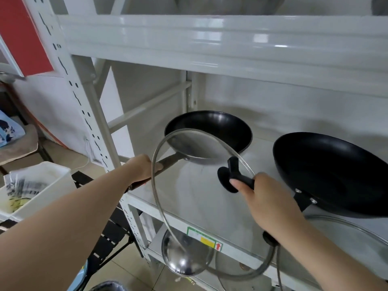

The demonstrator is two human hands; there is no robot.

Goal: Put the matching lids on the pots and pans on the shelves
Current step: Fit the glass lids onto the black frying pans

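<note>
A small black wok is tilted above the white shelf board, its long handle gripped by my left hand. My right hand holds a large glass lid by its black knob; the lid stands nearly on edge in front of the wok, between my two hands. A bigger black pan lies on the same shelf to the right. Another glass lid rests at the shelf's front right. On the shelf below leans a small glass lid.
The white metal rack has a perforated upright at left and a thick beam overhead, with metal bowls above it. A white bin with paper stands at left beside a black folding stand.
</note>
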